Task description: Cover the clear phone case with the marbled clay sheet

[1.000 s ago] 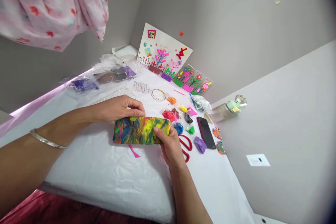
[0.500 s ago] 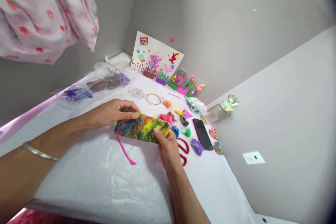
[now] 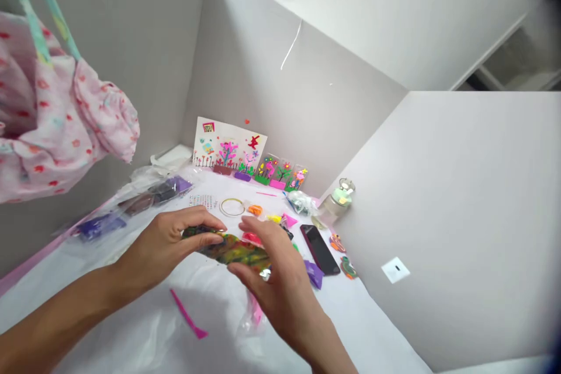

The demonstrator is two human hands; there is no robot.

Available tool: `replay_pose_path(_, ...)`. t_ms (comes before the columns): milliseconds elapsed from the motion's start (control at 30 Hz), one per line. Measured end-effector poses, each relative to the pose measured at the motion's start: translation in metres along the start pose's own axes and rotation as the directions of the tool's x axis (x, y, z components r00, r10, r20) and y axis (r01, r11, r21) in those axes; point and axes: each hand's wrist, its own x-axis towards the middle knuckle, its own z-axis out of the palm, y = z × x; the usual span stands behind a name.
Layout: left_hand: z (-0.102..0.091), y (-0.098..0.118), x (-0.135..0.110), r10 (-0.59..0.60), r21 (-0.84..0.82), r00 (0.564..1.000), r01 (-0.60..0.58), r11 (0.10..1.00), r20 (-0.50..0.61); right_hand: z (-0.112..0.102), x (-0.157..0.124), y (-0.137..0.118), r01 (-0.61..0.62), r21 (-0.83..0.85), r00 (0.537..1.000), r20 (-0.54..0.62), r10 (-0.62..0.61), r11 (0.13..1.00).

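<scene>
A flat rectangular clay slab (image 3: 239, 250), marbled in yellow, green, red and blue, is held above the white-covered table. My left hand (image 3: 190, 236) pinches its left end, thumb on the near side and fingers along the top edge. Around the right end, my right hand (image 3: 276, 263) has its thumb and fingers spread apart, the thumb by the lower edge; whether it touches the slab I cannot tell. A pink strip (image 3: 187, 312) lies in front of the slab. Below my right hand is a clear bag with something pink (image 3: 255, 311).
Small coloured clay packets, such as an orange one (image 3: 255, 210) and a purple one (image 3: 314, 274), lie beyond and right. A phone (image 3: 319, 249), bangles (image 3: 232, 207) and a bottle (image 3: 336, 201) are on the table. A decorated white board (image 3: 228, 143) leans at the back.
The view has tilted up. The slab has tipped to a flatter angle. My right hand has loosened from the slab's right end and its fingers have spread; it now covers the red scissors handles.
</scene>
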Motion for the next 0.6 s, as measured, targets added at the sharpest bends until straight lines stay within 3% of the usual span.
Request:
replay_pose_path(67,-0.003,0.015,0.005,0.045,0.024,0.999,-0.046,0.999,0.028,-0.005,0.015,-0.011,0.078,-0.092,0.995,0.067,-0.072,0.993)
replay_pose_path(133,-0.009,0.027,0.013,0.062,0.057,0.997,-0.064,0.996,0.050,-0.012,0.033,-0.016,0.084,-0.101,0.989,0.130,-0.070,0.991)
replay_pose_path(267,-0.023,0.039,0.032,-0.030,0.115,0.992,0.016,0.993,0.123,-0.024,0.064,-0.010,-0.017,0.033,0.977,0.215,0.009,0.999)
replay_pose_path(400,-0.030,0.037,0.055,0.016,0.084,0.974,-0.036,0.996,0.226,-0.031,0.079,0.003,-0.139,0.198,0.948,0.310,0.073,0.970)
replay_pose_path(500,-0.034,0.045,0.070,0.078,0.042,0.973,-0.089,0.995,0.217,-0.039,0.088,0.000,-0.119,0.250,0.962,0.267,0.050,0.961)
replay_pose_path(600,-0.038,0.065,0.077,0.139,-0.009,0.979,-0.139,0.990,0.148,-0.051,0.090,-0.015,0.004,0.153,0.997,0.079,-0.017,0.988)
